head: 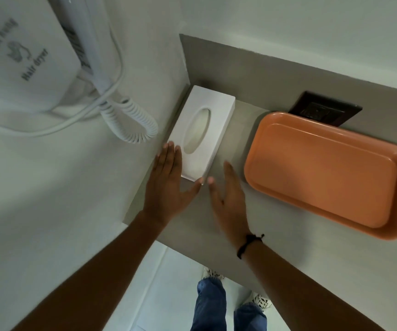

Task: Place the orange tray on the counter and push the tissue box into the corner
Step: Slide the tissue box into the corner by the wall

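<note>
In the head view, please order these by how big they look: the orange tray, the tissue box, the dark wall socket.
1. orange tray
2. tissue box
3. dark wall socket, smallest, though the tray hides part of it.

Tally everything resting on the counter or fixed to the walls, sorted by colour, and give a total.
White: 2, the tissue box and the hair dryer
Orange: 1, the tray
Black: 1, the wall socket
Total: 4

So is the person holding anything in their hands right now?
No, nothing is gripped. The left hand lies flat and open against the near left corner of the tissue box; the right hand is open over the counter.
</note>
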`<action>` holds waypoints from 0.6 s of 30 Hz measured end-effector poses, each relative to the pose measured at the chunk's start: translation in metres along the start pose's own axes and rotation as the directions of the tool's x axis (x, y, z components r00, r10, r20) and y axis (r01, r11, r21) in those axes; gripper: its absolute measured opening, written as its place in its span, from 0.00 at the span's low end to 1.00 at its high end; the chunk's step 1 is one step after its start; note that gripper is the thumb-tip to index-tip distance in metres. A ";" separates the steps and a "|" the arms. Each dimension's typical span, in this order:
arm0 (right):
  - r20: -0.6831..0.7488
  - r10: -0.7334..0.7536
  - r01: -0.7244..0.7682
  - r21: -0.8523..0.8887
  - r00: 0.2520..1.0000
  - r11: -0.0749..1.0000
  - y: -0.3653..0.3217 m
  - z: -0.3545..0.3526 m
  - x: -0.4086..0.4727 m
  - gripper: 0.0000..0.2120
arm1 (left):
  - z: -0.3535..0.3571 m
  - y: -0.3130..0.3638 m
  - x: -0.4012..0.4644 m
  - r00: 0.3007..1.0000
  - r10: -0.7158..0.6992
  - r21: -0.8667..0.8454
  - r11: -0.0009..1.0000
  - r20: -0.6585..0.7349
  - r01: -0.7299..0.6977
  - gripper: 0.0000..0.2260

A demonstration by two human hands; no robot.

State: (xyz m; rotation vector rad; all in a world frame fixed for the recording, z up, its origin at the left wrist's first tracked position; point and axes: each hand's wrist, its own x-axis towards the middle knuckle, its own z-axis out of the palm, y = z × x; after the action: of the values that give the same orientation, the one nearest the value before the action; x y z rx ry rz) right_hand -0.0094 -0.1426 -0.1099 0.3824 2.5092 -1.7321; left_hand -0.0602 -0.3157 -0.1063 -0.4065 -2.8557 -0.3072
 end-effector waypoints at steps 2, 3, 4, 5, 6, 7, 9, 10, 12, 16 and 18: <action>-0.121 0.135 -0.106 0.217 0.983 0.970 -0.032 0.011 0.026 0.22 | 0.004 0.006 -0.015 0.999 0.012 -0.007 1.000 -0.039 -0.013 0.39; -0.162 0.181 -0.129 0.288 0.970 0.949 -0.044 0.012 0.040 0.13 | 0.006 0.010 -0.018 0.999 0.024 -0.013 1.000 -0.046 -0.025 0.37; -0.170 0.210 -0.146 0.329 0.963 0.933 -0.052 0.012 0.053 0.06 | 0.009 0.013 -0.020 0.998 0.033 -0.023 0.999 -0.056 -0.035 0.35; -0.149 0.239 -0.176 0.347 0.959 0.921 -0.056 0.010 0.064 0.05 | 0.012 0.016 -0.020 0.997 0.035 -0.033 0.999 -0.072 -0.037 0.33; -0.114 0.275 -0.220 0.356 0.955 0.908 -0.057 0.008 0.073 0.07 | 0.014 0.017 -0.019 0.995 0.027 -0.040 0.999 -0.091 -0.031 0.32; -0.082 0.303 -0.260 0.335 0.949 0.906 -0.056 0.005 0.079 0.08 | 0.017 0.018 -0.019 0.994 0.012 -0.044 0.999 -0.110 -0.017 0.31; -0.059 0.314 -0.284 0.290 0.948 0.914 -0.051 0.001 0.087 0.13 | 0.021 0.017 -0.018 0.991 -0.015 -0.060 0.998 -0.136 0.007 0.31; -0.048 0.319 -0.293 0.286 0.947 0.912 -0.049 0.000 0.089 0.15 | 0.022 0.016 -0.018 0.990 -0.024 -0.069 0.997 -0.139 0.014 0.31; -0.024 0.337 -0.313 0.318 0.941 0.895 -0.047 -0.001 0.095 0.18 | 0.024 0.014 -0.016 0.989 -0.037 -0.089 0.996 -0.143 0.024 0.31; -0.010 0.396 -0.367 0.354 0.918 0.860 -0.050 0.000 0.112 0.18 | 0.024 0.008 -0.004 0.989 -0.072 -0.125 0.991 -0.126 0.056 0.31; 0.007 0.430 -0.401 0.378 0.903 0.835 -0.053 0.000 0.122 0.23 | 0.024 0.005 0.002 0.990 -0.080 -0.146 0.987 -0.116 0.063 0.31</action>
State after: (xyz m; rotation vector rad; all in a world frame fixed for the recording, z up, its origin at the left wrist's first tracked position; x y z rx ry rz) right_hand -0.1398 -0.1405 -0.0852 0.9602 1.9194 -2.0122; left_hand -0.0652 -0.3048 -0.1273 -0.3001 -2.7418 -0.5329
